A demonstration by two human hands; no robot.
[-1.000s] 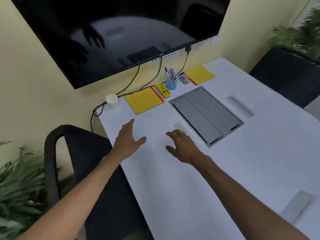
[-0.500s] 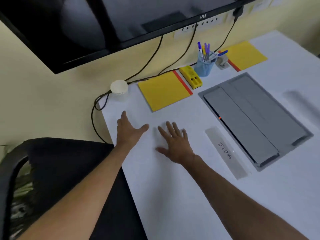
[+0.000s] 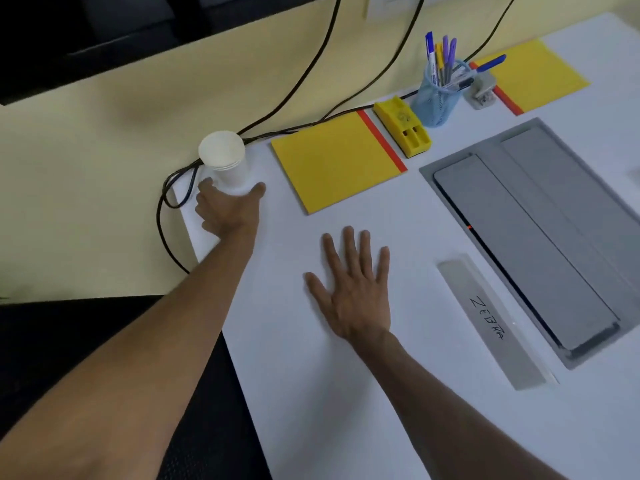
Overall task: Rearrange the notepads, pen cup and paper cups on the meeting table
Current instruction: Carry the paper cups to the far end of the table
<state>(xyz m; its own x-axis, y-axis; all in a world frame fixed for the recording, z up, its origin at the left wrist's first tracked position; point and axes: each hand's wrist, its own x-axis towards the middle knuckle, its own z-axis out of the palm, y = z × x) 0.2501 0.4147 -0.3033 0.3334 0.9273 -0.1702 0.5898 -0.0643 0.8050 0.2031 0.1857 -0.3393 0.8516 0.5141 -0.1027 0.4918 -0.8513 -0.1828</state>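
Head view: at ten o'clock our left hand (image 3: 227,211) wraps the base of the paper cup stack (image 3: 224,159). Our right hand (image 3: 349,292) rests flat, fingers spread, on the table (image 3: 346,420).

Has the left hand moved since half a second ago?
Yes. Judged against the paper cups, the left hand has gone forward: before, it lay short of them; now its thumb and fingers flank their base.

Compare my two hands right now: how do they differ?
The left hand is stretched to the far corner of the table, thumb and fingers curled round the paper cups; the right hand sits nearer and holds nothing. The left hand's fingers curve; the right hand's are straight and spread, palm down on the table. Both are bare.
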